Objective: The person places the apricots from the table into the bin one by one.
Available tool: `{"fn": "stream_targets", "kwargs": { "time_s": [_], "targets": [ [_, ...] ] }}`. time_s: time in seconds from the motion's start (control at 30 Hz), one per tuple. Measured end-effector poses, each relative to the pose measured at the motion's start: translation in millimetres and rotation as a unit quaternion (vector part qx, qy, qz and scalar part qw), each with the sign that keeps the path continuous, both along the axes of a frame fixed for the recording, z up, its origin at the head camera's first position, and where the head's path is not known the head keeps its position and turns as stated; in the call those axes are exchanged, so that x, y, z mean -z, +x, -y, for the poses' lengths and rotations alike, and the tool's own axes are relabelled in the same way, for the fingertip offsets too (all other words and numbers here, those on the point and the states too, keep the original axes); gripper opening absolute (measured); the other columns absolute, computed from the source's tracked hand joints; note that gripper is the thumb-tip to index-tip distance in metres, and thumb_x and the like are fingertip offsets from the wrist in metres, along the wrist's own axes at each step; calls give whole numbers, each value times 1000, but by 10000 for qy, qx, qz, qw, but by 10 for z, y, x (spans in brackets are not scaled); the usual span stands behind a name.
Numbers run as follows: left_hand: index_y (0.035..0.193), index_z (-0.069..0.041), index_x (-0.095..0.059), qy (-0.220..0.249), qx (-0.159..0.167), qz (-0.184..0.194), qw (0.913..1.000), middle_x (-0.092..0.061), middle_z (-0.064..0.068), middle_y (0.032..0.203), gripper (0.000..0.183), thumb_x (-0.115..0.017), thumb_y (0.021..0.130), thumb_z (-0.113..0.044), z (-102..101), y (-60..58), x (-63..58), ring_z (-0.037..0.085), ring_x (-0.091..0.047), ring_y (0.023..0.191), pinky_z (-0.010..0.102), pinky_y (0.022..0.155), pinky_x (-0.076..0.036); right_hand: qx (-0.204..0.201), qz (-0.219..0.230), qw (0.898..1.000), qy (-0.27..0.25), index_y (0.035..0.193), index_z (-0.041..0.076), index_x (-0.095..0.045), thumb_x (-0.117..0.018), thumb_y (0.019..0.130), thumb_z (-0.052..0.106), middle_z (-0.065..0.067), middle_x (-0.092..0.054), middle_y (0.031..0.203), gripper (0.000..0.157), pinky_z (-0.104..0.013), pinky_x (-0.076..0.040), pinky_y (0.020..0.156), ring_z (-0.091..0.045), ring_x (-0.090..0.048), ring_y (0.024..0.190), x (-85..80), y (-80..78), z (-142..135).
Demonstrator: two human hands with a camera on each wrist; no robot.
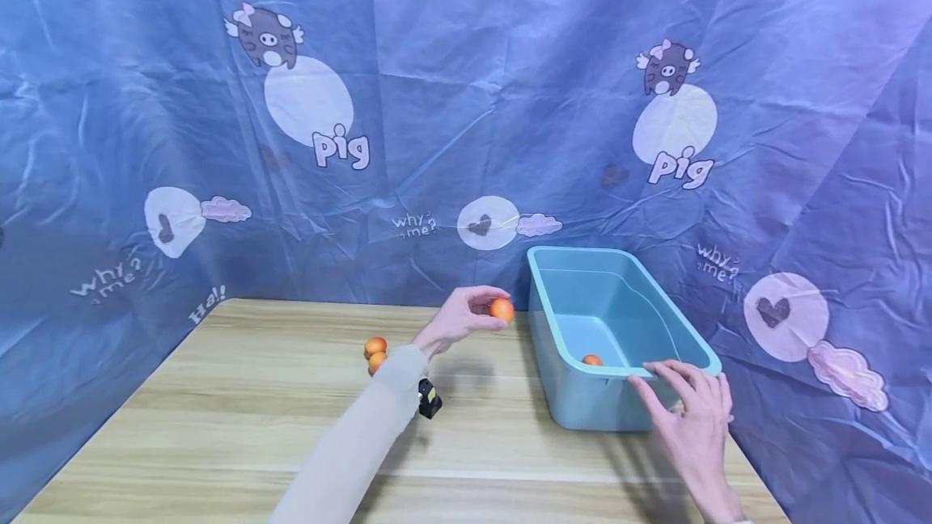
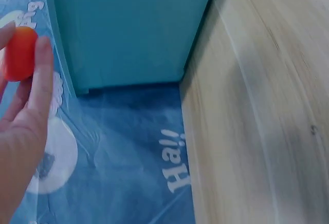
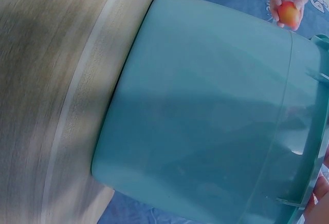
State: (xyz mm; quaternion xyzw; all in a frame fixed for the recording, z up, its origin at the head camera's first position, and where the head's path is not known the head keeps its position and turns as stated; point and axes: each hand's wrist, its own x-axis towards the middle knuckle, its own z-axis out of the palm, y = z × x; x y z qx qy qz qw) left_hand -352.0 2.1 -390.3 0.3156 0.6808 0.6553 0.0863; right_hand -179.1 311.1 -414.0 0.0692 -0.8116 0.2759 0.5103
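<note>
My left hand (image 1: 457, 320) pinches a small round orange-red fruit (image 1: 502, 310) between thumb and fingers, just left of the teal plastic tub (image 1: 551, 362). The left wrist view shows that fruit (image 2: 21, 53) at its left edge, beside the tub wall (image 2: 128, 34). At the tub's near right corner, my right hand (image 1: 692, 415) grips the rim, fingers over the edge and thumb against the outer wall. One similar fruit (image 1: 592, 360) lies on the tub floor, partly hidden by the near rim. Two more fruits, an upper one (image 1: 374, 345) and a lower one (image 1: 377, 361), lie behind my left forearm.
The tub stands on the right part of a light wooden table (image 1: 218, 411). A small black object (image 1: 429, 399) shows by my left wrist. Blue printed cloth (image 1: 437, 103) hangs behind the table and along its sides.
</note>
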Motion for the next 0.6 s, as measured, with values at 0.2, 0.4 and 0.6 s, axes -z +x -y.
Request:
{"fn": "stream_targets", "kwargs": {
  "time_s": [0.2, 0.4, 0.6],
  "targets": [
    [118, -4, -67, -215, -127, -150, 9996, -73, 10, 107, 40, -79, 80, -8, -132, 35, -82, 11, -66, 93, 25, 82, -52, -2, -27, 10000, 0, 93, 4, -75, -86, 63, 6, -15, -66, 95, 32, -61, -12, 115, 1, -45, 108, -5, -3, 5],
    [112, -8, -71, -158, -250, -316, 9991, -74, 7, 101, 34, -80, 79, -12, -287, 70, -154, 10, -66, 90, 23, 79, -51, -10, -43, 10000, 1, 93, 4, -75, -86, 63, 6, -15, -66, 95, 32, -60, -12, 115, 5, -44, 109, -20, 0, 9],
    [112, -5, -71, 81, -236, -291, 9993, -74, 13, 100, 35, -80, 78, -9, -482, 148, -235, 8, -66, 84, 21, 76, -51, 25, 47, 10000, -37, 93, 4, -75, -85, 64, 6, -15, -65, 95, 31, -60, -12, 116, 9, -41, 110, -12, 8, 14]
  ]
}}
